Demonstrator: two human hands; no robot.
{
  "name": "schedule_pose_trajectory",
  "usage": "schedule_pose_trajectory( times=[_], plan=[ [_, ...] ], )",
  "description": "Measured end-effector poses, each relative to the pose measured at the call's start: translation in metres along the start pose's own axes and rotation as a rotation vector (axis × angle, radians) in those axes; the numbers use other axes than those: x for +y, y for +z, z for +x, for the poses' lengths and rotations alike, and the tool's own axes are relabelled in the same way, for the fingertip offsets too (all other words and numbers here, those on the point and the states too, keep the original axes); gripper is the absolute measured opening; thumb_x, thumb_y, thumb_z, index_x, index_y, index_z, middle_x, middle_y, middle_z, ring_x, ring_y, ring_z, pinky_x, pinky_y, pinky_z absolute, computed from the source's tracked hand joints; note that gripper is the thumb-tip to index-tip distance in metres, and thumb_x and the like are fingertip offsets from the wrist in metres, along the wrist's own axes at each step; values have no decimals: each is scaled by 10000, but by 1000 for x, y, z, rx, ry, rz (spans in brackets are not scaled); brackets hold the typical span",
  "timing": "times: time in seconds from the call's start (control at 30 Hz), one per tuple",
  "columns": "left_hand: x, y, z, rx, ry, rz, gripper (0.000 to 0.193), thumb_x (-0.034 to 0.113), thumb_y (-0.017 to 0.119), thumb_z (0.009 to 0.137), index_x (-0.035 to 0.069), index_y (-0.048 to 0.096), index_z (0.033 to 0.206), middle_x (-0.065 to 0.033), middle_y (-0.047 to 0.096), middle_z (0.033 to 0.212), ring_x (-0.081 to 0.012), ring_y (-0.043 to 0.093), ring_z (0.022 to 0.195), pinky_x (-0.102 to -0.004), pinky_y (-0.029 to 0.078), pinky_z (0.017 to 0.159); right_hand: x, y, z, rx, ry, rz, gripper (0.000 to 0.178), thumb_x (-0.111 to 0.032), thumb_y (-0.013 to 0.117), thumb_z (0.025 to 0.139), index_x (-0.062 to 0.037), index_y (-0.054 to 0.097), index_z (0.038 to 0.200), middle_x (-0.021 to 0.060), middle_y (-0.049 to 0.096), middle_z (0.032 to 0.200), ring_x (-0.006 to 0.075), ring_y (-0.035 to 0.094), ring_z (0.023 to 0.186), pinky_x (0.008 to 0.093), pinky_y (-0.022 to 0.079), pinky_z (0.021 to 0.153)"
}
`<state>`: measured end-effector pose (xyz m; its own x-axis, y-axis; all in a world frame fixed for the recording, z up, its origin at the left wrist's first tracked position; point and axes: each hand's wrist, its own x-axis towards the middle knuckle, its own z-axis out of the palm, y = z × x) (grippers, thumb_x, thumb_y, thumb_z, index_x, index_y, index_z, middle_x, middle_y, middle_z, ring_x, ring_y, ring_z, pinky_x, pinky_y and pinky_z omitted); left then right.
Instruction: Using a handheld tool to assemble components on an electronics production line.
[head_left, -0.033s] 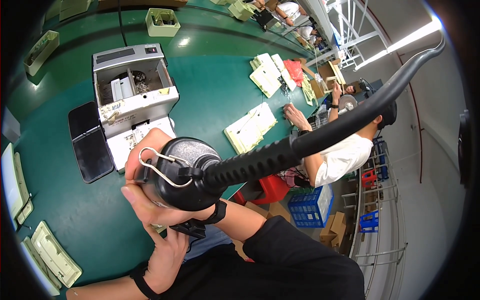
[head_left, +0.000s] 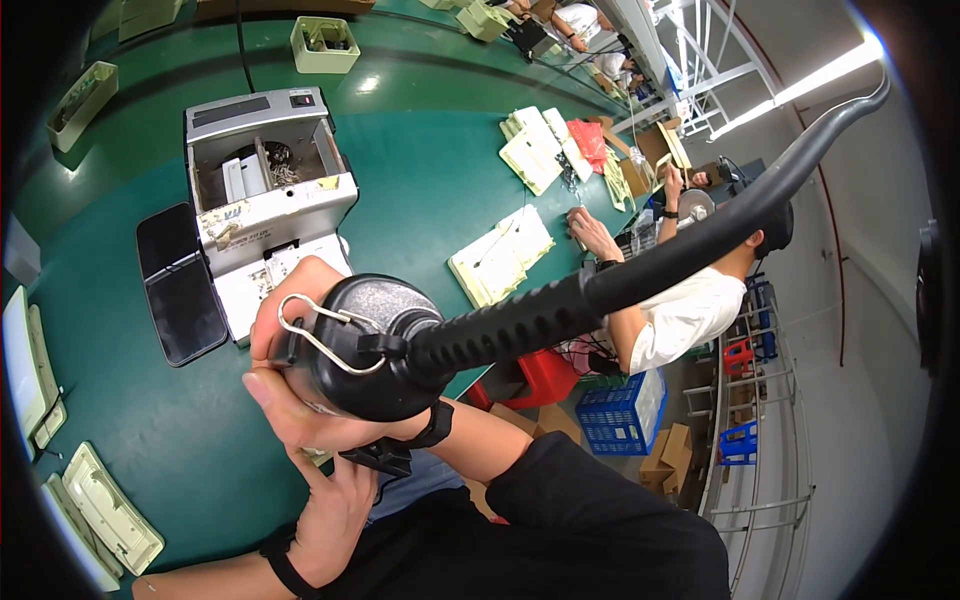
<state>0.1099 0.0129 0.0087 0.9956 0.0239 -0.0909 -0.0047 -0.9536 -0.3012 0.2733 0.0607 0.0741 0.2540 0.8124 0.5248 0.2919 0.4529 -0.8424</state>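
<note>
Now my right hand (head_left: 300,385) is wrapped around the black tool (head_left: 365,345), fingers curled over its round body and closed on it, held up close above the green bench (head_left: 420,190). A wire hook (head_left: 315,335) sits on top; a ribbed hose (head_left: 620,275) runs off to the upper right. My left hand (head_left: 335,510) is below, fingers reaching up to the tool's underside; grip cannot be told. Grey machine (head_left: 265,195) just behind.

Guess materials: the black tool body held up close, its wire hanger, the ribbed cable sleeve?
Tool body: probably cast metal or hard plastic, black speckled matte finish. Wire hanger: bare steel, thin, bright glint. Ribbed cable sleeve: likely rubber or soft plastic, dull black, moulded ribs.
</note>
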Motion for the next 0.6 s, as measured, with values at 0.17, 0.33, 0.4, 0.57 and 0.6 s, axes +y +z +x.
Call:
schedule_pose_trajectory(
  times=[0.17,0.33,0.4,0.57,0.6],
  plan=[
    [3,-3,-6,25,-15,33,427,276,597,852,80,684,1222,-114,591,1154,-345,565,1129,-735,508,925,-6,4,-3,9,-42,-66,255,-11,752,755,-63,591,946,44,586,884,142,586,718,282,469,661],
    [7,-4,-7,13,20,13,419,267,594,857,78,690,1218,-111,594,1149,-340,570,1113,-722,520,913,-6,3,-10,37,-9,-52,252,-16,757,751,-69,596,938,43,590,877,136,590,740,287,475,667],
    [5,-5,-4,-17,27,34,412,260,590,861,71,693,1211,-106,599,1145,-338,576,1101,-715,528,905,-6,1,-7,24,9,-28,254,-33,764,749,-69,601,940,44,593,874,136,593,753,289,479,674],
    [8,-15,-67,-55,-121,-25,287,214,574,879,107,716,1104,-84,617,964,-282,597,973,-764,467,959,-48,47,5,-156,139,257,297,-170,784,759,-54,612,971,49,612,873,149,607,781,310,497,701],
    [22,-24,-88,-164,-132,-95,269,213,567,881,107,716,1077,-93,620,939,-281,604,963,-755,479,946,-56,56,-14,-227,149,408,297,-170,784,759,-54,612,971,49,612,873,149,607,781,310,497,701]
  ],
)
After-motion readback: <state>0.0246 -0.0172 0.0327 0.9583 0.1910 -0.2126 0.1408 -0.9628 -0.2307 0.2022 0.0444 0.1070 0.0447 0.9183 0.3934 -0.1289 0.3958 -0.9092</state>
